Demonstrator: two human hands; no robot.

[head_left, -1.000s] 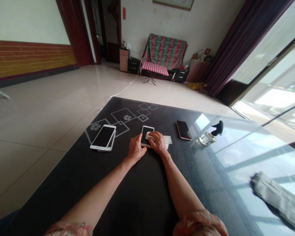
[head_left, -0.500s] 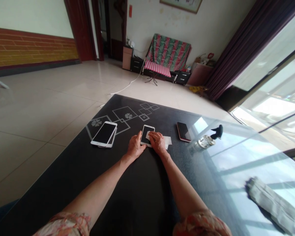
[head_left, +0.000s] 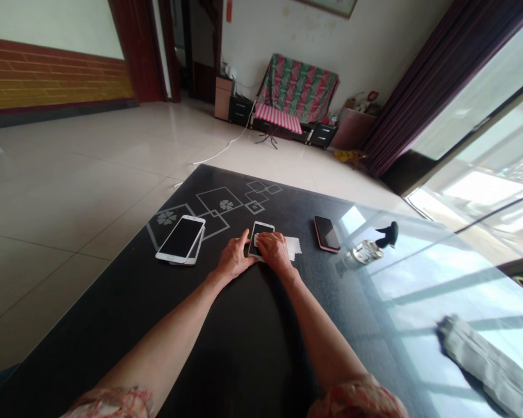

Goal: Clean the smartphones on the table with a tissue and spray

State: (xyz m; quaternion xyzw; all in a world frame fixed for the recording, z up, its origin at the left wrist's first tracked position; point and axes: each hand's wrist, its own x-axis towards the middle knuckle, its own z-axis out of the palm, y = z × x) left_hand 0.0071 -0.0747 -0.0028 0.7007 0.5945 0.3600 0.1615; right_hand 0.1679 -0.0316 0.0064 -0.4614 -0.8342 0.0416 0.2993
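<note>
A white phone [head_left: 260, 231] lies face up on the black glass table [head_left: 226, 348]. My left hand [head_left: 232, 259] rests against the phone's left edge, thumb along its side, holding it still. My right hand [head_left: 272, 249] presses a small white cloth [head_left: 293, 246] down on the phone's screen, fingers bent over it. Part of the cloth sticks out to the right of that hand.
Two stacked white phones [head_left: 181, 239] lie to the left. A dark phone with a red rim [head_left: 326, 233] lies to the right. Beyond it stands a small glass spray bottle [head_left: 368, 248]. A folded grey cloth [head_left: 483, 357] sits at the near right.
My right hand has slid a little to the left across the phone's screen with the cloth under it. My left hand stays at the phone's left edge.
</note>
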